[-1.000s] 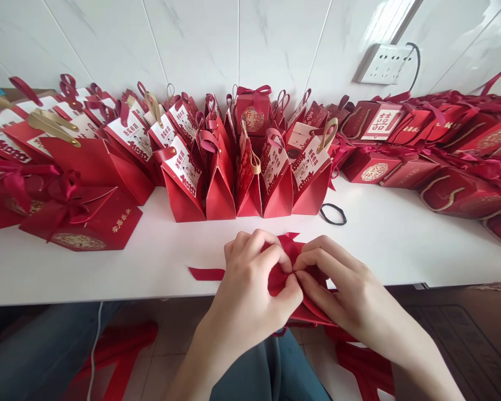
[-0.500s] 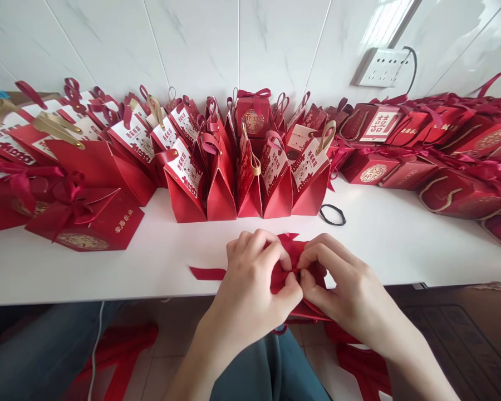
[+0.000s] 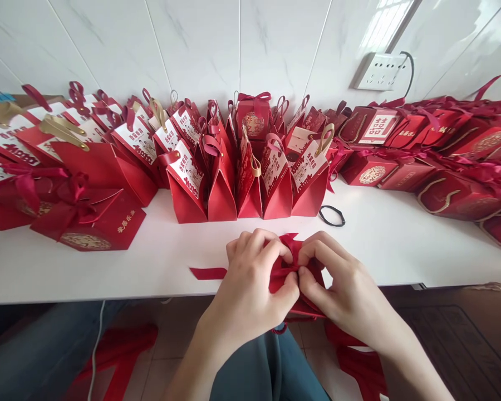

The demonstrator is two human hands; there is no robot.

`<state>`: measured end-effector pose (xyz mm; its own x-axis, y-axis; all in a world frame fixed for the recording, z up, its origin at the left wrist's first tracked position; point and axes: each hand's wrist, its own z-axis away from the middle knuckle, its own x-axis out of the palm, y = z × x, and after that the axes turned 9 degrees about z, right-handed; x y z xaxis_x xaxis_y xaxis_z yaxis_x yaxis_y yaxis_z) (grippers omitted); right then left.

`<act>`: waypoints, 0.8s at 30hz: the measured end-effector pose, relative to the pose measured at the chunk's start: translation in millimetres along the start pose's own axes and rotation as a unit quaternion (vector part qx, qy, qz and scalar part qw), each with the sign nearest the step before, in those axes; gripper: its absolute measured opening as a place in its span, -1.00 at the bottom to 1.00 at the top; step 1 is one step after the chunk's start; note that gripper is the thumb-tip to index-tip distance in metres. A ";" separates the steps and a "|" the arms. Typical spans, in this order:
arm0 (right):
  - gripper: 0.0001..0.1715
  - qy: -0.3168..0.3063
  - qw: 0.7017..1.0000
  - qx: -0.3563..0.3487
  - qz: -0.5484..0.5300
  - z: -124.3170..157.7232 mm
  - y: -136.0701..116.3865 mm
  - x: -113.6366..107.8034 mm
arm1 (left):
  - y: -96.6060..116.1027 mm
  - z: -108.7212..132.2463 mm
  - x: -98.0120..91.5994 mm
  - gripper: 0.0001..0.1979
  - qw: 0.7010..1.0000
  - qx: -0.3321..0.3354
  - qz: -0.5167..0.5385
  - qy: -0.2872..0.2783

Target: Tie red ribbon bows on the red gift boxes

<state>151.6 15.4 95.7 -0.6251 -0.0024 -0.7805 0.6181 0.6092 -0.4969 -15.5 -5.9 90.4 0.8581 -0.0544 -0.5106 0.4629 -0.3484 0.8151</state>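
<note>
Both of my hands meet over a red gift box (image 3: 313, 274) at the table's front edge. My left hand (image 3: 261, 273) pinches red ribbon (image 3: 291, 245) on top of the box, fingers curled and thumb close to the knot area. From the other side my right hand (image 3: 334, 273) pinches the same ribbon, thumb and forefinger together. One pointed ribbon tail (image 3: 209, 273) lies on the table left of my left hand. Much of the box and the ribbon's middle are hidden behind my fingers. A dark red cord (image 3: 280, 329) shows below the box.
Rows of red house-shaped boxes (image 3: 222, 195) stand along the tiled wall. Ribboned boxes sit at left (image 3: 92, 223) and right (image 3: 369, 170). A black hair tie (image 3: 332, 216) lies on the white table (image 3: 162, 267). Another person's leg (image 3: 42, 351) is at lower left.
My fingertips have shifted slightly around the ribbon's middle, and a bit more of the ribbon shows between my hands. The view has moved a little; the boxes stay put.
</note>
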 end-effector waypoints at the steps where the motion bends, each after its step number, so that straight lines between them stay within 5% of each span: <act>1: -0.82 0.002 1.000 0.001 -0.012 0.5 0.7 0.6 | -0.1 0.4 -0.1 -0.91 1.000 0.002 0.003 -0.003; 17: -0.85 -0.033 0.999 0.020 -0.027 0.1 2.5 0.0 | -5.9 -1.2 -1.2 -0.91 0.998 -0.008 0.060 -0.027; 24: -0.81 -0.023 0.991 0.053 -0.124 -0.4 2.5 -0.6 | -4.7 -1.8 -0.5 -0.89 0.999 0.005 0.031 -0.027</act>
<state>153.3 17.3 95.1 -0.7424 -0.1795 -0.6455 0.4966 0.4993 -0.7100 -17.6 -2.5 87.3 0.8717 -0.1272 -0.4732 0.4064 -0.3519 0.8432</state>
